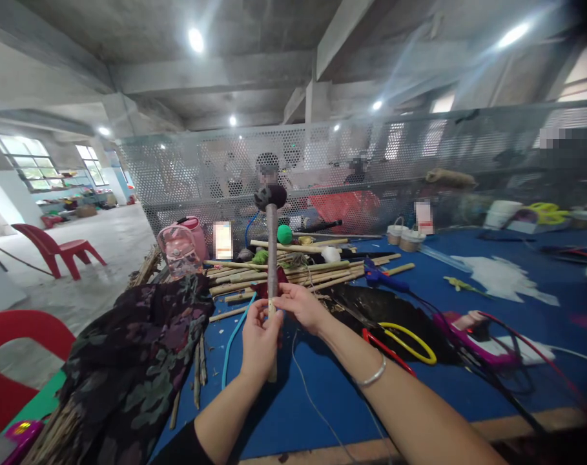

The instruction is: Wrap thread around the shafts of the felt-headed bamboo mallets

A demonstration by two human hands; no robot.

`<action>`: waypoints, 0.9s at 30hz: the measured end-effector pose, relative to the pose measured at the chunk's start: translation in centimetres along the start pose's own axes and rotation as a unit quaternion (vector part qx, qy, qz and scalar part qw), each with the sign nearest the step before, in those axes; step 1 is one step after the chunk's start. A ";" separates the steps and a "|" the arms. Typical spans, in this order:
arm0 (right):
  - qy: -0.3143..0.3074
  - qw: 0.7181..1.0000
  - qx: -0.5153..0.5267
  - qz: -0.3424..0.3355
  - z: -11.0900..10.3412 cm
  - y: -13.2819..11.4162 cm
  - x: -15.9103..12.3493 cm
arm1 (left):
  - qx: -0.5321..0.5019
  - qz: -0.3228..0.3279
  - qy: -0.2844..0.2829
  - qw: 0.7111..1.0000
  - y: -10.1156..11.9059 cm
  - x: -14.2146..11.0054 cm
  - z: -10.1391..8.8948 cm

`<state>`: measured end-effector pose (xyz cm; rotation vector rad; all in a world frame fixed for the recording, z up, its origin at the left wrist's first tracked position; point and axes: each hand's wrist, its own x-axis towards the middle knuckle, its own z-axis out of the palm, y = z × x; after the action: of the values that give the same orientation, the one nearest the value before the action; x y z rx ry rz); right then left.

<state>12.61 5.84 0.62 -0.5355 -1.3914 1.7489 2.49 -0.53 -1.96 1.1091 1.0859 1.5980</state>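
- Fingers of the left hand (260, 341) were closed around the bare lower part of a stick (272, 309), whose bottom end showed below the grip.
- Fingertips of the right hand (300, 307) pinched the stick just above, by the lower edge of its grey covering (272, 255); whether they pressed or turned it, I cannot tell.
- The stick stood upright over the front of the blue counter (278, 429), between the person and the pile of sticks (239, 278), with a dark round head (270, 197) at its top.
- The step in hand, as I judge it, was close handling where the covering met bare wood, the left hand bearing the stick while the right worked at that edge.
- From that hold, any move at the edge called for a firm left grip and a light right pinch, so that the covering did not ruck or slip; any turn called for room around the head.
- A thin pale cord (301, 376) trailed over the counter near the hands; I cannot tell whether it joined the stick, so a move there called for care against snagging.
- Scissors (409, 342) with yellow and red handles lay beside the right forearm, and a blue glue gun (385, 278) lay beyond them; neither was in the fingers.
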 end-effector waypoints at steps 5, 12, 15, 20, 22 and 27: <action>-0.055 0.998 0.039 0.021 -1.1 -1.1 0.2 | -0.037 -0.010 -0.043 0.998 1.4 0.4 0.9; -0.050 0.998 -0.019 0.020 -2.1 -0.3 0.3 | -0.059 -0.107 -0.095 0.988 1.0 0.6 0.5; -0.033 0.998 -0.046 0.013 -1.9 0.3 0.6 | -0.037 -0.108 -0.074 0.991 0.5 1.0 -0.1; -0.054 0.997 0.016 0.047 -1.5 0.2 0.6 | -0.056 -0.087 -0.036 0.994 0.5 0.8 -0.2; -0.068 0.995 0.042 0.053 -1.6 0.2 0.5 | -0.066 -0.095 -0.035 0.993 0.7 0.6 0.0; -0.057 0.997 0.028 0.047 -1.9 0.8 0.6 | -0.060 -0.091 -0.015 0.994 0.6 0.6 0.0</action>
<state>13.41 7.40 -0.62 -0.4825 -1.4112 1.9142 2.29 -0.04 -1.29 0.9239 1.0262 1.4791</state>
